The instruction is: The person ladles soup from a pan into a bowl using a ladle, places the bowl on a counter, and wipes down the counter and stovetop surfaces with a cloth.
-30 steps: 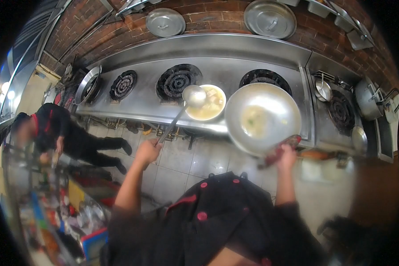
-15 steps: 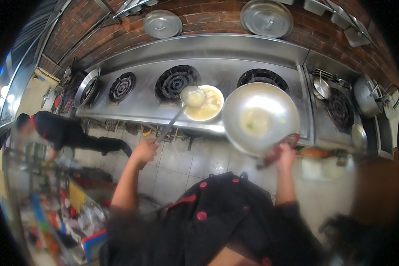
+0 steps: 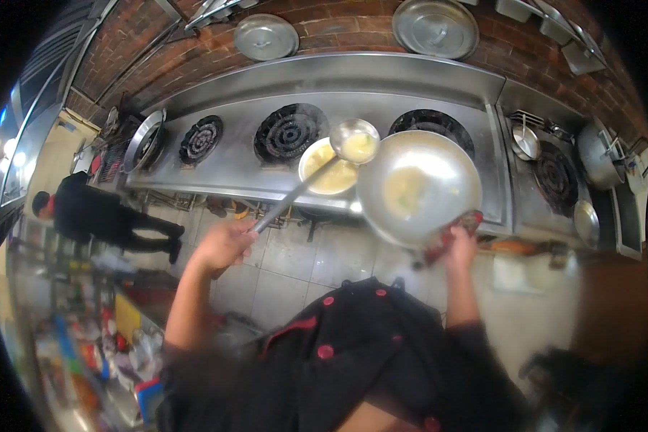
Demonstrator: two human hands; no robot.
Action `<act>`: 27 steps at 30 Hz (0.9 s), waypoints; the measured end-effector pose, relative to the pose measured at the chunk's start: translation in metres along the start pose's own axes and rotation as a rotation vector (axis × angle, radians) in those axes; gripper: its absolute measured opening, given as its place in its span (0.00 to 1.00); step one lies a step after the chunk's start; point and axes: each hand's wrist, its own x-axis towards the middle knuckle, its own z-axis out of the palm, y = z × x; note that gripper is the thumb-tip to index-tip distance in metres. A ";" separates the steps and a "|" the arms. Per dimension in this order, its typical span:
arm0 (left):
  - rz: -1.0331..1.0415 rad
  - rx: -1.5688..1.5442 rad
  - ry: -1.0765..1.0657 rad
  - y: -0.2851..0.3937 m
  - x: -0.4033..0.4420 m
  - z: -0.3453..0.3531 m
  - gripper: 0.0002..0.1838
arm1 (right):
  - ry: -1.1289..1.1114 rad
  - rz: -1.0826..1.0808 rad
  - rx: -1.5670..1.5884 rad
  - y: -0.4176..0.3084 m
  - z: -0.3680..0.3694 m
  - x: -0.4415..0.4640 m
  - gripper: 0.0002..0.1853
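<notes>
My left hand [image 3: 225, 247] is closed round the handle of a long ladle [image 3: 295, 196]. Its bowl, with some yellowish liquid in it, hangs over the right edge of a white bowl [image 3: 309, 156] of yellowish soup with pieces in it. In my right hand [image 3: 459, 248] is the handle of a wide steel wok [image 3: 439, 173], gripped through a dark red cloth [image 3: 469, 222]. A little pale liquid with a green bit lies in the wok, which is beside the bowl, over the stove's front edge.
The steel stove [image 3: 230, 162] carries several black burners, one of them [image 3: 291, 135] behind the bowl. A tall pot [image 3: 599, 155] and a small pan [image 3: 525, 142] stand at right. Another person [image 3: 101, 205] in dark clothes is at far left. Cluttered shelves [image 3: 115, 338] fill the lower left.
The ladle's bowl has moved right, from over the soup to the bowl's right edge near the wok. The wok has shifted slightly left. The other person now stands more upright.
</notes>
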 end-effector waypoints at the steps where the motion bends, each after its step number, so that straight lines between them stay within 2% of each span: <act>1: 0.014 -0.031 -0.005 0.002 -0.001 0.007 0.19 | -0.004 0.000 0.001 0.000 0.002 0.001 0.14; 3: 0.051 -0.023 -0.018 0.000 0.005 0.024 0.20 | 0.032 0.001 0.001 0.000 0.006 0.003 0.13; 7: 0.180 0.204 0.051 -0.007 0.015 0.048 0.20 | 0.025 0.002 0.019 -0.006 0.011 0.001 0.13; 9: 0.514 0.560 0.307 -0.012 0.017 0.057 0.20 | 0.018 -0.007 0.016 -0.005 0.009 0.004 0.13; 10: 0.372 0.554 0.309 0.009 0.004 0.059 0.19 | 0.019 -0.008 0.015 -0.004 0.008 0.006 0.13; 14: 0.301 0.723 0.335 0.029 -0.012 0.055 0.20 | 0.012 -0.005 0.018 -0.004 0.007 0.010 0.14; 17: 0.341 0.609 0.399 0.018 -0.011 0.045 0.21 | 0.019 -0.013 0.028 -0.004 0.004 0.012 0.14; 20: 0.255 0.544 0.482 0.003 0.006 0.038 0.21 | 0.026 -0.019 0.020 -0.004 0.000 0.015 0.14; 27: 0.041 0.630 0.422 -0.040 0.043 0.031 0.22 | 0.011 -0.011 0.055 -0.004 -0.010 0.018 0.13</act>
